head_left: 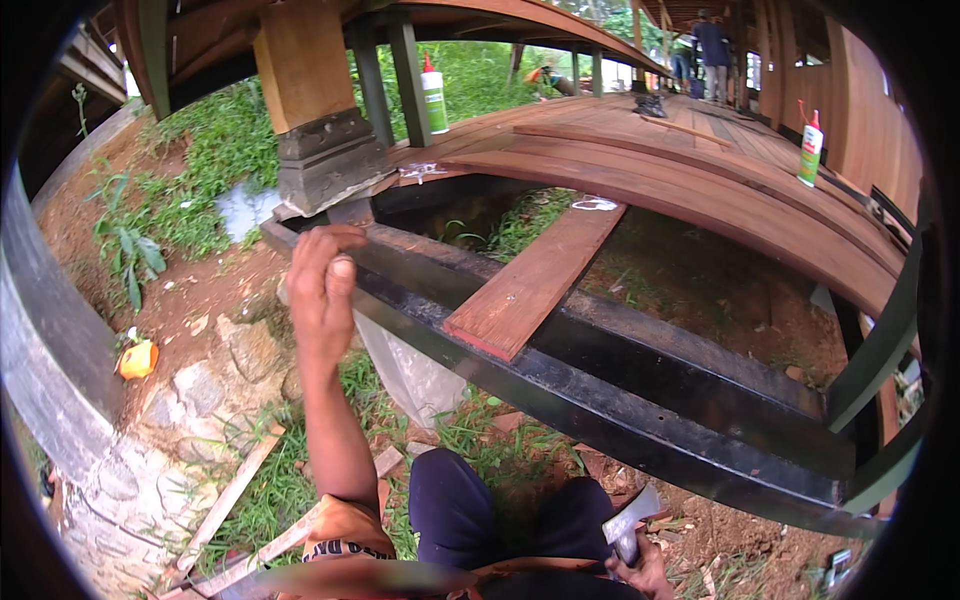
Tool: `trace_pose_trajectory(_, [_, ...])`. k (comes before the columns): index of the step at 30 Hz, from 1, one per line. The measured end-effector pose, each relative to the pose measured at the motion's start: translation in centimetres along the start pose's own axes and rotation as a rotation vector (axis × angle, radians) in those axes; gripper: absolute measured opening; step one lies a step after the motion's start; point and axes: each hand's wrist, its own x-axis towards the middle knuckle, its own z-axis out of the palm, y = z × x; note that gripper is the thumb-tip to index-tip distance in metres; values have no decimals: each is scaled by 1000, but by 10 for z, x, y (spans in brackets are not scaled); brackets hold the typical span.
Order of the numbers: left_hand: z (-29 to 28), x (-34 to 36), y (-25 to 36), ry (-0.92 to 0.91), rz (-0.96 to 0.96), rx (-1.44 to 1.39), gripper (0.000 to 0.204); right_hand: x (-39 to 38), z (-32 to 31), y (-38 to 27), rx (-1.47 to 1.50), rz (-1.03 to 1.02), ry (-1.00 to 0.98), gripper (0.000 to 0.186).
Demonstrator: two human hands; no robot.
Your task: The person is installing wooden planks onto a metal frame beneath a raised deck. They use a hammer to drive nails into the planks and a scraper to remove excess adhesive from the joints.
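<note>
My left hand (pixel 323 268) is at the left corner of the black beam frame (pixel 640 405), its fingers bent over the frame's edge beside the post. Low on the right, my right hand (pixel 645 572) is closed around a hatchet-like tool (pixel 630 520) with a flared silver blade; its handle is mostly hidden. A short reddish-brown board (pixel 535 285) lies across the frame between my hands, with a smear of white glue (pixel 595 204) on its far end. More white glue (pixel 425 172) sits on the deck edge near the post.
Long deck planks (pixel 680 195) curve away beyond the frame. Two glue bottles stand there, one left (pixel 434 97) and one right (pixel 810 150). A wooden post (pixel 305 75) rises on a dark stone base (pixel 330 160). Rocks and wood scraps (pixel 230 500) litter the ground. People (pixel 712 55) stand far back.
</note>
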Motion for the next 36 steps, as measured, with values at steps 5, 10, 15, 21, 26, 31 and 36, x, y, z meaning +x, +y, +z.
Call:
trace_pose_trajectory(5, [13, -11, -77, -231, 65, 3, 81, -60, -5, -30, -66, 27, -64, 50])
trace_pose_trajectory(10, [37, -21, -91, -81, 247, -37, 89, -124, 6, -184, -571, 151, 154, 55])
trace_pose_trajectory(15, [45, -32, -110, 8, 287, -55, 87, -163, -3, -278, -797, -261, 414, 48])
trace_pose_trajectory(21, [47, -24, -86, 45, 334, -87, 82, -75, -50, -415, -1059, -398, 587, 85])
trace_pose_trajectory(26, [51, -26, -108, 86, 357, -83, 79, 109, -51, -493, -1017, -254, 467, 66])
trace_pose_trajectory(31, [48, -27, -101, 75, 325, -96, 80, 187, -91, -471, -1149, -208, 487, 60])
trace_pose_trajectory(36, [46, -27, -101, 32, 304, -70, 79, 200, -85, -464, -1059, -291, 379, 57])
